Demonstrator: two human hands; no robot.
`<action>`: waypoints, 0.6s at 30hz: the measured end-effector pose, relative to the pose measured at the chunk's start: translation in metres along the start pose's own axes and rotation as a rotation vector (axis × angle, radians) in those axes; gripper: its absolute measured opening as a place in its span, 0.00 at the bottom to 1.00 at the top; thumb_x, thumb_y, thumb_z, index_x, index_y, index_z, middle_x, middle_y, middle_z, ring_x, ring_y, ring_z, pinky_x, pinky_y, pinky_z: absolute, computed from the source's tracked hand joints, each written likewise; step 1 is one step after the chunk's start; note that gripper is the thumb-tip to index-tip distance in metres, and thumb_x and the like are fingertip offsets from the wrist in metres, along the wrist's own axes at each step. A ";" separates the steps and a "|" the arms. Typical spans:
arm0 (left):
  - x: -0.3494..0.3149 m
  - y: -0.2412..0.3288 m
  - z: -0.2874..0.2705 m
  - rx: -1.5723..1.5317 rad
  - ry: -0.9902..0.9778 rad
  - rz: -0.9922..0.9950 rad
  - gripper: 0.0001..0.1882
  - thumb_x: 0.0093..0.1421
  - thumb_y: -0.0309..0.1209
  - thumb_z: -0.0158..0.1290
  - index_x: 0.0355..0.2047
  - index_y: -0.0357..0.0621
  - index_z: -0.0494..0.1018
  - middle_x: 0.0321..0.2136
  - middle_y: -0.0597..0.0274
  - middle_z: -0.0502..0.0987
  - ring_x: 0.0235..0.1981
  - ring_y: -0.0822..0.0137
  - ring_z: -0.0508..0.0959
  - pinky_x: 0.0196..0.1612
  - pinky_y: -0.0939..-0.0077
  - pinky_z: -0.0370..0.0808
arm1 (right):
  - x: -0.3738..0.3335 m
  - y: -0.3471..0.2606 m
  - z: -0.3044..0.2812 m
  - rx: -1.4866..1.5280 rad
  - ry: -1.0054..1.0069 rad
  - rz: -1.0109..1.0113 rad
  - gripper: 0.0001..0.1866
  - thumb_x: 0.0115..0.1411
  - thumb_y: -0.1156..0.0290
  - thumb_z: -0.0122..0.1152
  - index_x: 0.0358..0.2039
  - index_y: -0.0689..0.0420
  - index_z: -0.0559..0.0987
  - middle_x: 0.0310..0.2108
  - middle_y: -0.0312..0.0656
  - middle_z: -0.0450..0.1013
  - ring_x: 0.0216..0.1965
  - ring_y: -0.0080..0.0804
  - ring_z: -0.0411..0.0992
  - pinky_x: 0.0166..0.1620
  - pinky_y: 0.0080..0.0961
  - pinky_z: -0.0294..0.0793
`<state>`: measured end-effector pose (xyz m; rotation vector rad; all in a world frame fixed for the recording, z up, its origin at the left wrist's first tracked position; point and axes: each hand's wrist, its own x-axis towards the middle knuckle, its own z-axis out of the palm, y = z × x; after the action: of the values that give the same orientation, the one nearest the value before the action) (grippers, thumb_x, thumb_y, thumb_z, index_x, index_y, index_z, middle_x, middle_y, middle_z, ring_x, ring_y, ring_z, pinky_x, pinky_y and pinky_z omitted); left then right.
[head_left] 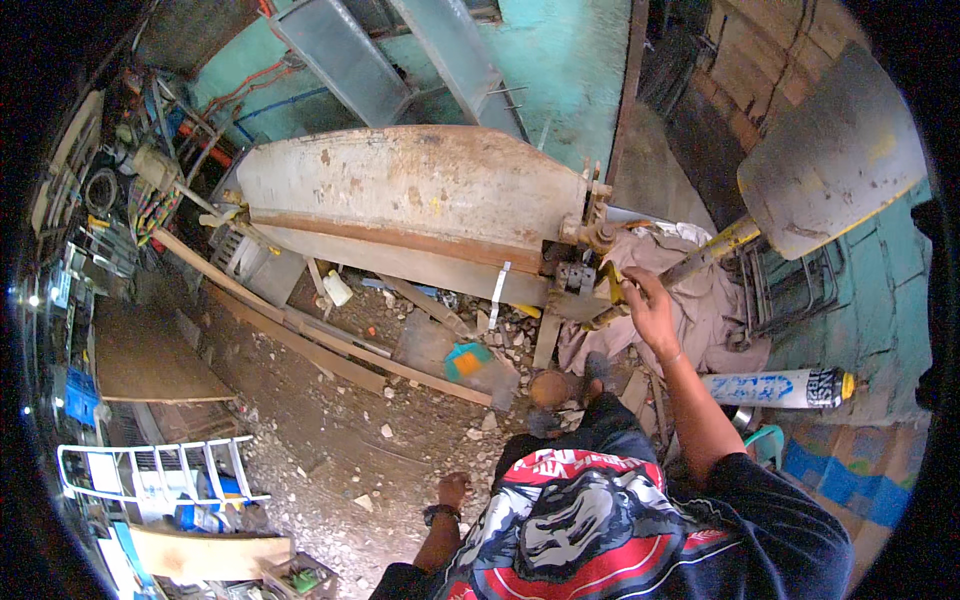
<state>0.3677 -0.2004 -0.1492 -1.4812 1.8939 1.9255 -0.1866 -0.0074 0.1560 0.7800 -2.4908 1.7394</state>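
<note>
My right hand (650, 315) reaches out to a yellow metal piece (612, 284) at the right end of a long rusty metal panel (400, 180). Its bent fingers close against the yellow piece, though the palm side is hidden. Worn bolts and a metal block (573, 277) sit beside it. Just beyond the hand, a yellow-and-grey pole (712, 250) slants up to a broad grey metal blade (830, 160). My left hand (453, 490), with a dark band at the wrist, hangs low over the dirt floor; its fingers are too hidden to read.
Loose stones and wooden boards (330, 350) lie across the dirt floor (350, 440). A crumpled beige cloth (690, 285) and a white cylinder (770, 388) are at right. A white metal rack (165, 472) and clutter fill the left side.
</note>
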 end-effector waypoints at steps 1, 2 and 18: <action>0.009 0.004 -0.004 0.180 -0.023 0.107 0.15 0.59 0.28 0.49 0.44 0.30 0.70 0.31 0.52 0.79 0.29 0.61 0.81 0.30 0.66 0.82 | -0.003 -0.026 -0.008 -0.131 0.018 -0.108 0.13 0.59 0.72 0.57 0.44 0.62 0.77 0.46 0.49 0.73 0.48 0.44 0.72 0.48 0.31 0.71; 0.020 0.014 0.008 0.167 -0.021 0.105 0.15 0.60 0.28 0.49 0.44 0.29 0.70 0.32 0.52 0.79 0.29 0.61 0.81 0.30 0.66 0.82 | -0.003 -0.042 -0.025 -0.202 0.076 -0.226 0.13 0.58 0.73 0.58 0.43 0.62 0.77 0.45 0.50 0.74 0.48 0.44 0.72 0.48 0.32 0.71; 0.082 0.003 0.088 -0.616 -0.027 0.047 0.08 0.61 0.26 0.51 0.38 0.34 0.73 0.30 0.56 0.78 0.26 0.63 0.77 0.31 0.67 0.77 | 0.165 -0.128 -0.343 0.110 0.749 -0.746 0.14 0.62 0.76 0.55 0.46 0.71 0.75 0.47 0.56 0.73 0.46 0.40 0.73 0.53 0.38 0.73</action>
<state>0.2722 -0.1756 -0.2182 -1.5180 1.3887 2.6915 -0.3729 0.1968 0.4467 0.7325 -1.3871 1.4885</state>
